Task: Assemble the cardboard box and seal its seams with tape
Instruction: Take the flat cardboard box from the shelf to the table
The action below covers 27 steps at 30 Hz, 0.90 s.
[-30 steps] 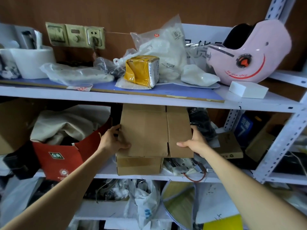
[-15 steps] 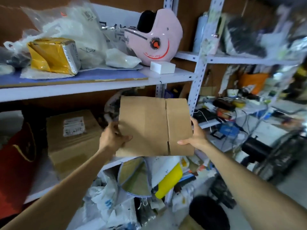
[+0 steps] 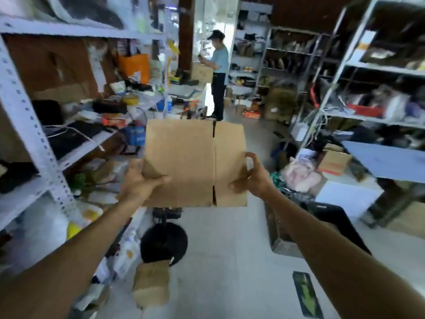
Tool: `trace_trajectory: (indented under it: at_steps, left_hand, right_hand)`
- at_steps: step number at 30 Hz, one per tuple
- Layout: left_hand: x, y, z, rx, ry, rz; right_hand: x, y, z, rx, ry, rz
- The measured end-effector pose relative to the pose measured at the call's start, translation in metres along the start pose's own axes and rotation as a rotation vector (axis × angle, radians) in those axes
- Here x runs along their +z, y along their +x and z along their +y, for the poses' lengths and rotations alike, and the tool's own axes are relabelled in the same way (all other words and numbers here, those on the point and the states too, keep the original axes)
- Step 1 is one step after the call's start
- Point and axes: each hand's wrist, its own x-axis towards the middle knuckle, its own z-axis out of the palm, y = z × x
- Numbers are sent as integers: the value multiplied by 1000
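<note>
A flat, folded brown cardboard box point(image 3: 193, 162) is held upright in front of me at chest height, its flaps unopened and a slit running down its right third. My left hand point(image 3: 142, 180) grips its lower left edge, thumb across the front face. My right hand point(image 3: 249, 178) holds the right edge, thumb on the front and fingers behind. No tape is visible.
White metal shelving point(image 3: 30, 125) full of clutter runs along my left. More racks point(image 3: 345, 65) stand on the right. A person point(image 3: 218, 72) stands at the aisle's far end. On the pale floor lie a black round stool point(image 3: 163, 242), a small cardboard piece point(image 3: 151, 282) and a dark crate point(image 3: 280, 226).
I have pulled the flat box off the shelf and turned right, away from the shelving toward the aisle. Both hands keep the same grip on the box.
</note>
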Motion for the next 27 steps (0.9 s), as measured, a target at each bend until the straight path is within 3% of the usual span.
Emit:
trace_trajectory:
  at_steps: [6, 13, 19, 27]
  left_hand:
    - [220, -19, 84, 181, -88, -381]
    - [400, -134, 188, 403, -101, -632]
    - [514, -190, 233, 496, -104, -802]
    - [689, -200, 283, 417, -201, -1002]
  right_hand:
    - [-169, -78, 105, 192, -68, 397]
    - [-316, -189, 187, 393, -153, 749]
    - [-374, -240, 245, 533, -143, 938]
    - [-468, -205, 325, 612, -169, 1044]
